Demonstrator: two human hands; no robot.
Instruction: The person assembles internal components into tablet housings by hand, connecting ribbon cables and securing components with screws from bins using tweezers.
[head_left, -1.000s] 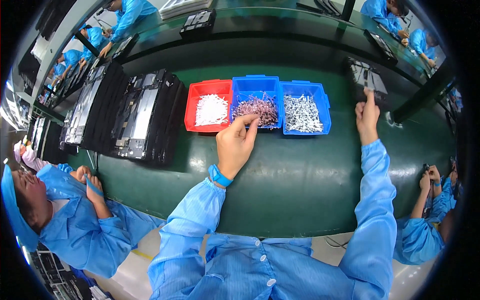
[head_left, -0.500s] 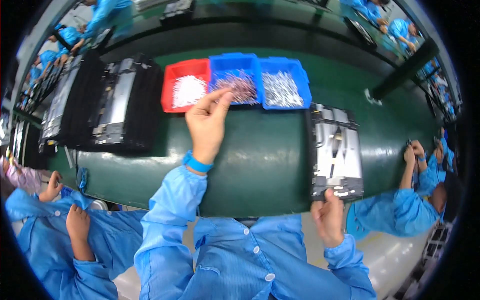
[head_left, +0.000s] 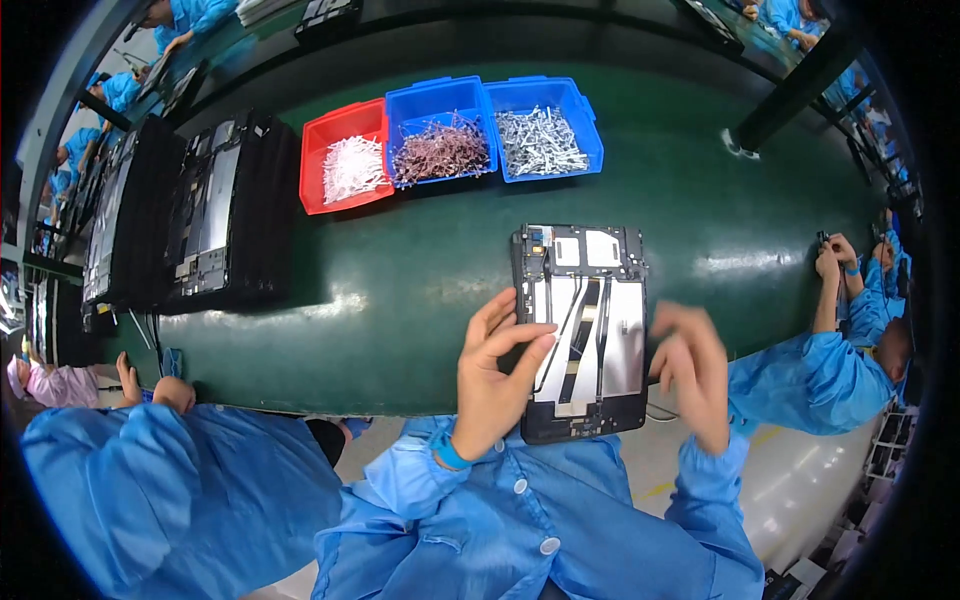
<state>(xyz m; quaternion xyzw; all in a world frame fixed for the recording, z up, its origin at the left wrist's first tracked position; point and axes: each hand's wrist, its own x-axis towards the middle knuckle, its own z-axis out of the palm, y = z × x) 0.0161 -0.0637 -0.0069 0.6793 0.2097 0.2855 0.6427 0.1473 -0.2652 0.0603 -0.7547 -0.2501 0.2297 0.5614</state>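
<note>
While the opened device [head_left: 627,345] seems in the head view to overhang the near edge of the tabletop [head_left: 390,270], a bump from the blurred right hand [head_left: 703,378] beside it could tip it. The left hand [head_left: 493,390] has fingers nearly pinched; neither hand's grip can be told.

An opened tablet [head_left: 618,335] lies on the green bench [head_left: 690,240], its lower end reaching past the near edge. At its left side is the left hand [head_left: 497,385], thumb and forefinger close together over the tablet; whether they pinch something is unclear. Just right of the tablet is the right hand [head_left: 697,375], blurred, fingers curled. Beyond the tablet and to its left stand a red bin [head_left: 314,140] of white strips [head_left: 352,168] and two blue bins [head_left: 530,97], one with brownish strips [head_left: 442,150], one with silvery strips [head_left: 545,140]. Well left of the tablet are two tablet stacks [head_left: 215,210].
</note>
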